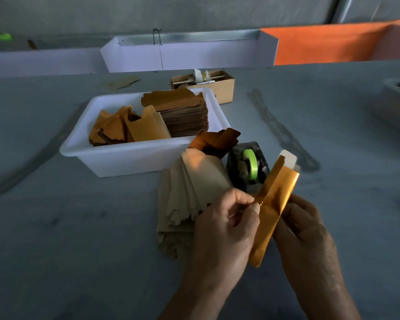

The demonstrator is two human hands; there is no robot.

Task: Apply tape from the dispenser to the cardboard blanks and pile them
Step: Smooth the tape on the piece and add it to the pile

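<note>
A: So, why is the blank [271,218] held up off the desk [79,239] like that?

B: Likely so both hands can work its long edge. The left hand [222,229] pinches the near-left edge between thumb and curled fingers. The right hand [310,234] is curled behind it, propping the foil side toward the person. It looks folded lengthwise, and I'd judge they are lining up a seam for tape.

A: Is tape on it yet?

B: I can't tell. A pale tab shows at its far tip, nothing more.

A: And the dispenser [248,168]?

B: Just beyond the hands, between them, with a green roll. It sits within a short reach, which is probably the point.

A: The pale sheaf [189,192] under the left hand?

B: Blanks fanned plain side up, touching that wrist's far side. I'd guess it's a working pile, but done or waiting I can't say. A few foil pieces [215,142] lie at its far end.

A: Further out?

B: A white tub [116,155], beyond and left of the left hand, holding a neat stack [183,112] and looser blanks [125,128]. Behind it is a small carton [219,87] with a second roll.

A: The room?

B: The desk is grey, scuffed and dim. At the far edge are a white trough [189,54] and an orange panel [328,42], with a grey wall behind.
</note>
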